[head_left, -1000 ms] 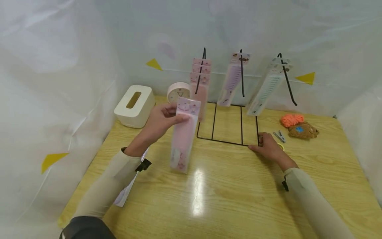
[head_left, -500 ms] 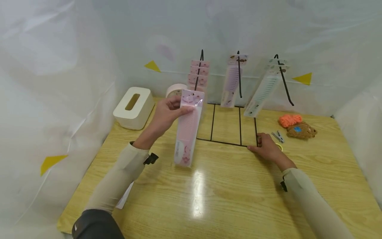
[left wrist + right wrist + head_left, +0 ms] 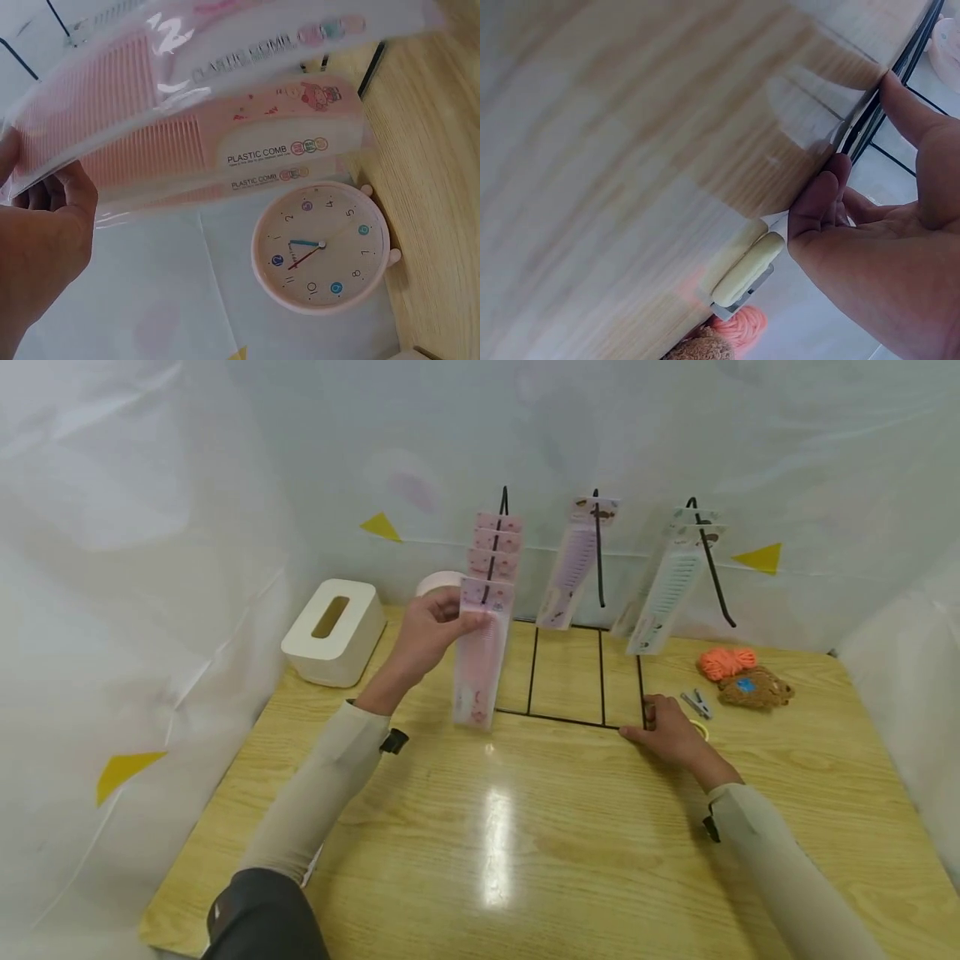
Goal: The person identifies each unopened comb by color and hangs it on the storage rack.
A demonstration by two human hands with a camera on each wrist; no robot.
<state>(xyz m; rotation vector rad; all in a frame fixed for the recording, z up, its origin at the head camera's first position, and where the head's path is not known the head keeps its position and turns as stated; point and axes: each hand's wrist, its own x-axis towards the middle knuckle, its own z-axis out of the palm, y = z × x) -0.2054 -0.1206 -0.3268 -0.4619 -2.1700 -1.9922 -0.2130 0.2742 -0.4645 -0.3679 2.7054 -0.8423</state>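
Note:
My left hand (image 3: 431, 631) pinches a pink packaged comb (image 3: 478, 681) near its top, thumb in front. The pack hangs at the tip of the left hook, whose end shows in front of the card. Behind it, several pink comb packs (image 3: 495, 562) hang on that hook; the left wrist view shows their "PLASTIC COMB" print. On the middle hook hangs a purple comb pack (image 3: 576, 560), on the right one green comb packs (image 3: 670, 589). My right hand (image 3: 670, 733) grips the front right corner of the black wire rack (image 3: 566, 720), thumb along the front bar, fingers curled at the side.
A white tissue box (image 3: 335, 635) stands at left, with a pink clock (image 3: 322, 247) between it and the rack. Right of the rack lie orange yarn (image 3: 727, 663), a brown fuzzy item (image 3: 756, 687), a metal clip (image 3: 697, 703) and something yellow (image 3: 701, 729). A pack lies partly under my left forearm.
My left hand has moved the pink comb pack up, right and back, from in front of the rack to the left hook's tip. My right hand stays at the rack's corner.

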